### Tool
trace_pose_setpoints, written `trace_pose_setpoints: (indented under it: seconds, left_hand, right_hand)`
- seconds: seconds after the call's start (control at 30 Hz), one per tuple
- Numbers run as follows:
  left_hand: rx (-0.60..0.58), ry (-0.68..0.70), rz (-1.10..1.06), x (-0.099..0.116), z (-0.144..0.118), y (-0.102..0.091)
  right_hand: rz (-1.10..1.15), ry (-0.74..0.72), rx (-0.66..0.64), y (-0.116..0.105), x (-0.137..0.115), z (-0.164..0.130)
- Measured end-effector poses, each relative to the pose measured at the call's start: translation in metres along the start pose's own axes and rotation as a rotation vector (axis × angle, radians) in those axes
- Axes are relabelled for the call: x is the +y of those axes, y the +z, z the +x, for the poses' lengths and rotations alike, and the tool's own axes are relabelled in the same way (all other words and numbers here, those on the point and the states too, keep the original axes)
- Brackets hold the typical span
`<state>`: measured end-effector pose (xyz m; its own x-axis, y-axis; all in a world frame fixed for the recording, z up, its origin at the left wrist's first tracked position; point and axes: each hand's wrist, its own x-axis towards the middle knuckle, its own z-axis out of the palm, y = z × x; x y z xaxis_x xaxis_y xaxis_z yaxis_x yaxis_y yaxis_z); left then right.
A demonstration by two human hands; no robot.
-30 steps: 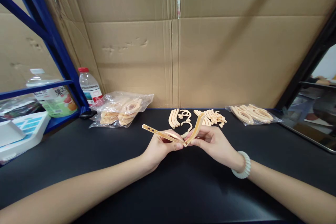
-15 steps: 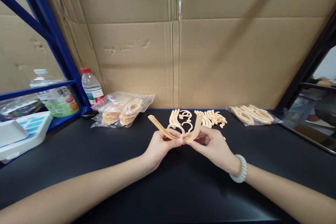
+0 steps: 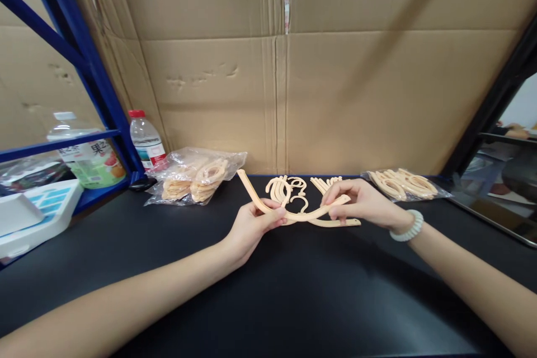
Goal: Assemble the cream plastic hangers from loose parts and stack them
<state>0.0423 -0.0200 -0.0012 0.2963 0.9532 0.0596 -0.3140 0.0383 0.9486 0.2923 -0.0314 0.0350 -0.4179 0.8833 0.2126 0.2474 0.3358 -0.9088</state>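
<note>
My left hand [image 3: 255, 225] pinches the middle of a cream plastic hanger arm assembly [image 3: 302, 215], two curved bars joined into a wide U. My right hand [image 3: 363, 202], with a white bead bracelet at the wrist, grips the right bar near its end. Another loose cream bar [image 3: 335, 222] lies on the black table [image 3: 268, 291] just under my right hand. Behind my hands lies a small heap of loose cream bars and hooks [image 3: 293, 187].
A clear bag of cream parts [image 3: 195, 176] lies back left, another bag [image 3: 403, 183] back right. Two bottles [image 3: 145, 140] and a white box [image 3: 29, 212] stand by the blue rack [image 3: 79, 61] at left. Cardboard sheets [image 3: 285, 84] wall the back.
The two bars, held in a narrow V before, have spread into a wide shallow U. My right hand slid outward to the right along its bar; my left hand stayed.
</note>
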Motion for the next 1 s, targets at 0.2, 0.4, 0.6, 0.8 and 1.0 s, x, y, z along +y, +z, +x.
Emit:
trace_pose_setpoints:
  seconds: [0.2, 0.4, 0.6, 0.8, 1.0]
  left_hand:
    - [-0.057, -0.073, 0.002, 0.017, 0.010, -0.012]
    - [-0.218, -0.078, 0.171, 0.042, 0.033, -0.047]
    - [-0.488, 0.062, 0.827, 0.056, 0.046, -0.073]
    - [-0.594, 0.292, 1.253, 0.057, 0.042, -0.070]
    - [-0.645, 0.389, 1.309, 0.054, 0.041, -0.068]
  right_hand:
    - [-0.289, 0.029, -0.041, -0.018, 0.006, 0.000]
    - [-0.538, 0.072, -0.148, -0.040, 0.005, -0.003]
    - [-0.628, 0.020, -0.241, -0.041, 0.011, -0.003]
    - [-0.681, -0.054, -0.294, -0.037, 0.013, -0.002]
    - [-0.703, -0.028, -0.289, -0.038, 0.017, -0.001]
